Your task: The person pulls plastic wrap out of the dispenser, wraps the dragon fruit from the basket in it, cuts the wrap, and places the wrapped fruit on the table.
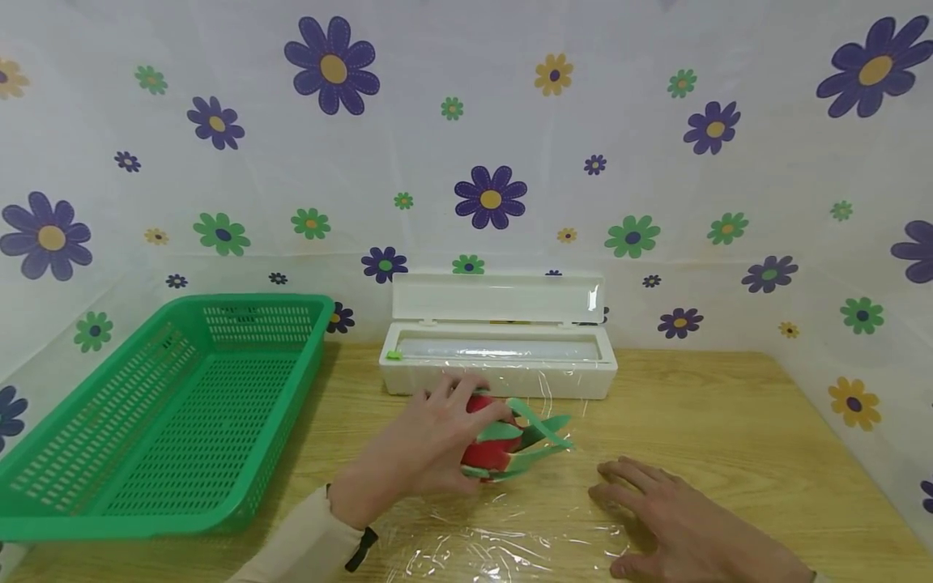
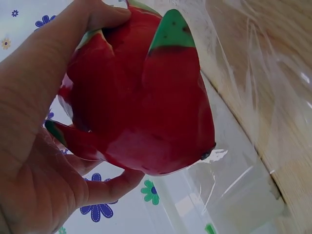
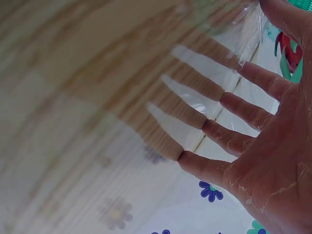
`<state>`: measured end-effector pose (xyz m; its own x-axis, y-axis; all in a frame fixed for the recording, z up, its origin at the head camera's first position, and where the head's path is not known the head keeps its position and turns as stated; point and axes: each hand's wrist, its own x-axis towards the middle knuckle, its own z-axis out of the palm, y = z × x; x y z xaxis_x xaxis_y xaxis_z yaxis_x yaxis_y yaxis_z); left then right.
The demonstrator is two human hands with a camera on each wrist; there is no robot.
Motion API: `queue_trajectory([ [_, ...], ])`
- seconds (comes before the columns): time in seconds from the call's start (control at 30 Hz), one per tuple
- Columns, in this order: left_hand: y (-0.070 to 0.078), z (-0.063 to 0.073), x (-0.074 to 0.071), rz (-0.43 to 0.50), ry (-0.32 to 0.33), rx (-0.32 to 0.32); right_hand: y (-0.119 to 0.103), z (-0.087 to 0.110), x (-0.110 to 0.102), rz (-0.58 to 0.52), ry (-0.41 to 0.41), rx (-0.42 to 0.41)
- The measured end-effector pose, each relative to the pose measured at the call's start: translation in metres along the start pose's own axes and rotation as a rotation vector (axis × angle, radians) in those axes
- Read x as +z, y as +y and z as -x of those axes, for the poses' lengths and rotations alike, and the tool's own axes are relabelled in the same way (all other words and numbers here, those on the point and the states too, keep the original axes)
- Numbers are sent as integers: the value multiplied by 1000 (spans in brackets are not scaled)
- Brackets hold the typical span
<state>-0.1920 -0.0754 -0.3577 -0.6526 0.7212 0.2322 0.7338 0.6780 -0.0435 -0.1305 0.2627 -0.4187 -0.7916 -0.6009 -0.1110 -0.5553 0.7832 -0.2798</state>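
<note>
My left hand (image 1: 430, 441) grips a red dragon fruit (image 1: 499, 449) with green-tipped scales, thumb and fingers curled round its side. In the left wrist view the fruit (image 2: 146, 107) fills the middle, its smooth red skin facing the camera. A sheet of clear cling film (image 1: 474, 555) lies wrinkled and shiny over the table beneath the fruit, reaching toward the box. To the right of the fruit is my right hand (image 1: 670, 518), palm down. The right wrist view shows its straight, spread fingers (image 3: 243, 109) with their tips on the film-covered wood.
Behind the fruit stands a white cling film dispenser (image 1: 503, 382), lid up, with a film roll (image 1: 503, 349) inside and a green slider (image 1: 394, 355) at its left. A green plastic basket (image 1: 146, 525) occupies the left side. A flowered cloth (image 1: 408, 146) hangs around the wooden table (image 1: 700, 397).
</note>
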Motion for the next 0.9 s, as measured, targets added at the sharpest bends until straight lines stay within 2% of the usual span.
queue_trajectory([
  [0.2,6,-1,3,17,-39,-7,0,-2,-2,-40,-38,19],
  [0.43,10,-5,6,4,-34,-17,0,-1,0,12,5,-15],
  [0.57,11,-6,7,7,-49,-23,0,-3,-1,-22,-32,16],
  [0.9,9,-8,12,41,-91,-43,0,-2,0,-4,-8,-3],
])
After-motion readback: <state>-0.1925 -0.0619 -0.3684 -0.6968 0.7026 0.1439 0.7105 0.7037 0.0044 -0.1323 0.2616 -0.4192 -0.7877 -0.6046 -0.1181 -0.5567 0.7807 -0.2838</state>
